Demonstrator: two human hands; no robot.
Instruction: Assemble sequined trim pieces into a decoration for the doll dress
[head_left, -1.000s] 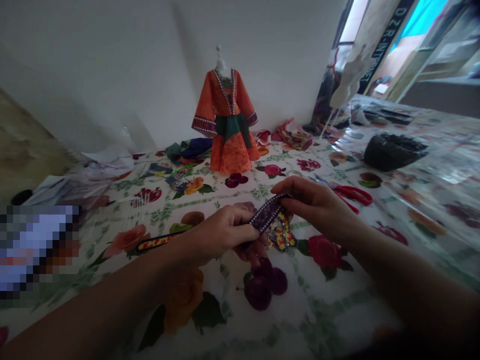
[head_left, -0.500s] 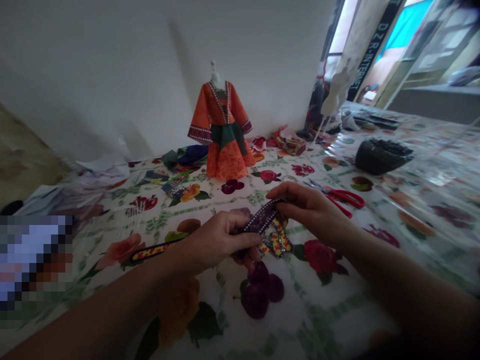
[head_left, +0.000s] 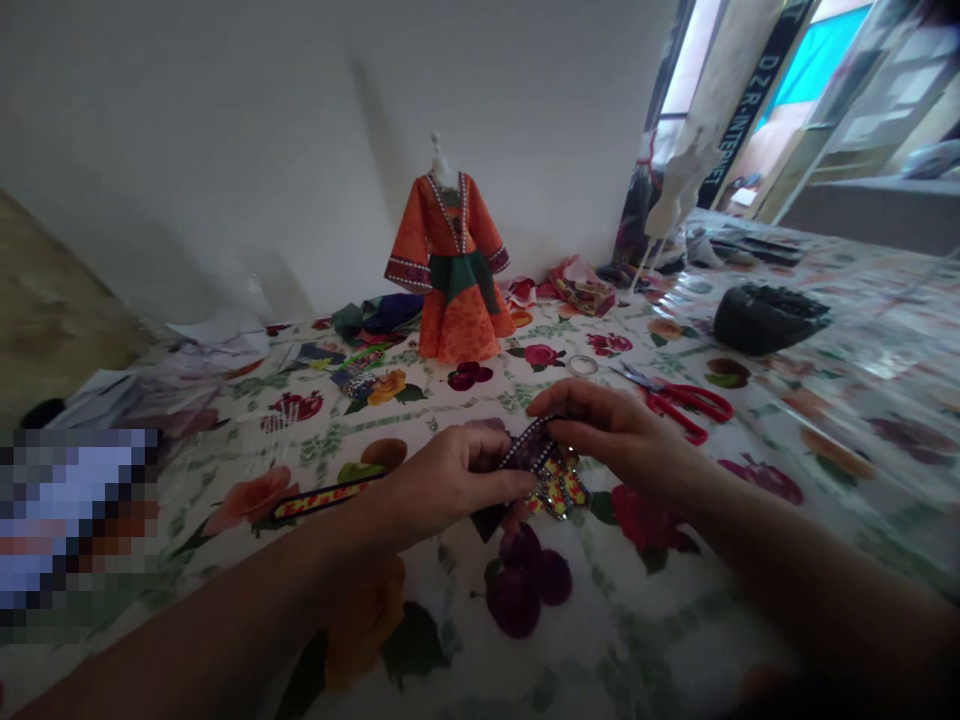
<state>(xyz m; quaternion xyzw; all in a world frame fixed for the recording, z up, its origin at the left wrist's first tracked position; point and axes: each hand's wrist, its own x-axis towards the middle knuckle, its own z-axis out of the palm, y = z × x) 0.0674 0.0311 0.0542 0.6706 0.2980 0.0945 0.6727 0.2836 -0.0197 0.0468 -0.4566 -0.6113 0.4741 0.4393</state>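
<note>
My left hand (head_left: pixel 469 475) pinches a dark purple strip (head_left: pixel 531 444) edged with white beads, thumb on top. At the strip's upper right end, the closed fingers of my right hand (head_left: pixel 596 420) grip it. Below the strip and between the hands shows a yellow and red trim (head_left: pixel 559 487) with shiny edging; whether a hand also holds it, I cannot tell. Left of my left hand, a yellow and red band with a dark border (head_left: pixel 322 500) lies on the flowered tablecloth (head_left: pixel 600 640), partly behind my wrist.
Red-handled scissors (head_left: pixel 686 402) lie beyond my right forearm. A small mannequin in an orange and green dress (head_left: pixel 461 270) stands near the wall. Farther right are a black container (head_left: pixel 769 318) and a white mannequin (head_left: pixel 675 195). Cloth scraps (head_left: pixel 379 320) lie along the back.
The strip between my hands looks shorter, its lower left end now showing beneath my left hand. My hands have come slightly closer together. The whole view has shifted a little.
</note>
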